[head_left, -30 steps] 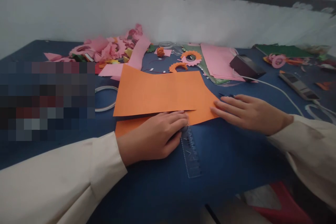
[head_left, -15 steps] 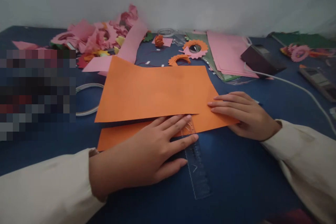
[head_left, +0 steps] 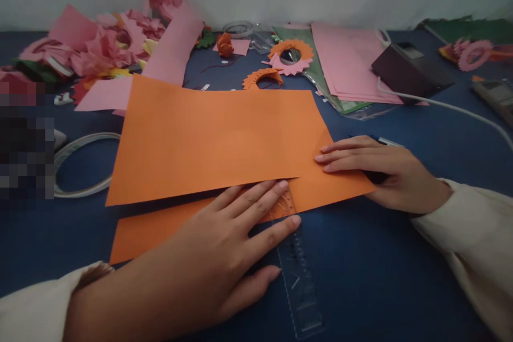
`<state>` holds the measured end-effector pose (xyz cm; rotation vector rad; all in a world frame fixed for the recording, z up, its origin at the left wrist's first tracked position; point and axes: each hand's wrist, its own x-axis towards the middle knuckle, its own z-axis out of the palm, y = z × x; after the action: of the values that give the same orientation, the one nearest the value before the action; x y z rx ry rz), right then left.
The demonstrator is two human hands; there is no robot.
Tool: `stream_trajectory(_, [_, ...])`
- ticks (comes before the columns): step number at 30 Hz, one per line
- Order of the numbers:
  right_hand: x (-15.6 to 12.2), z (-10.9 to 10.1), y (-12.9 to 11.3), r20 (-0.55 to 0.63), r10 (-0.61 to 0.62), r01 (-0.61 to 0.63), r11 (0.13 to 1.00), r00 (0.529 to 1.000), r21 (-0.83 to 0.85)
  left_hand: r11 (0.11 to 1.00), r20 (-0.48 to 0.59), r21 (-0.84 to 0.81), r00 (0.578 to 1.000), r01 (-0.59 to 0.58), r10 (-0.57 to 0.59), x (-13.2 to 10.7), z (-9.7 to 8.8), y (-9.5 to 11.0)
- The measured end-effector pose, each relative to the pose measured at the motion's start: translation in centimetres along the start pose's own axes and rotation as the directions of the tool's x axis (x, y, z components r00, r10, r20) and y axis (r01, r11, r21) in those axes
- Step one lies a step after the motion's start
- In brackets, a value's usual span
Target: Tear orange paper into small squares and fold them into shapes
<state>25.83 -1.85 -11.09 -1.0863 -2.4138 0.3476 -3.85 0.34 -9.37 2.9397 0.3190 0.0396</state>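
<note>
A sheet of orange paper point(head_left: 224, 133) lies across the table, its near part cut along a line from the left. A strip point(head_left: 156, 230) of it below the slit stays joined at the right. My left hand point(head_left: 236, 240) rests flat with spread fingers on the clear plastic ruler point(head_left: 298, 283), its fingertips at the slit's edge. The ruler's far end passes beneath the upper flap and is hidden. My right hand point(head_left: 385, 171) holds the sheet's right edge, fingers on top; its thumb is partly hidden at the corner.
A roll of tape point(head_left: 66, 152) lies left of the sheet. Pink paper scraps point(head_left: 100, 45) pile up behind it. Orange paper rings point(head_left: 308, 49), pink sheets point(head_left: 344, 64) and a dark box point(head_left: 412, 72) with a white cable point(head_left: 452, 104) stand farther back. A pen point(head_left: 385, 141) lies behind my right hand.
The view has moved closer and shifted, so the sheet and ruler look larger and lower. Both hands keep nearly the same places on the paper and ruler.
</note>
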Motion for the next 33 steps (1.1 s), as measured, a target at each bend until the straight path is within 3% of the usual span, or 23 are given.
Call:
stream_trajectory(18, [0.0,-0.1,0.1,0.018,-0.013,0.013,1.000,1.000,0.013,0.998,-0.028,0.058,1.000,-0.005,0.007,0.1,0.0,0.1])
stream_trajectory(27, [0.5,-1.1,-1.6,0.088,-0.111,0.113,0.993,0.990,-0.021,0.999,-0.062,-0.008,0.997,0.042,-0.042,-0.3,0.6,0.1])
stream_trajectory(33, [1.2,-1.6,-1.5,0.165,-0.023,0.015,0.999,0.986,0.044,0.996,-0.059,-0.080,0.997,0.046,-0.051,-0.3,0.6,0.1])
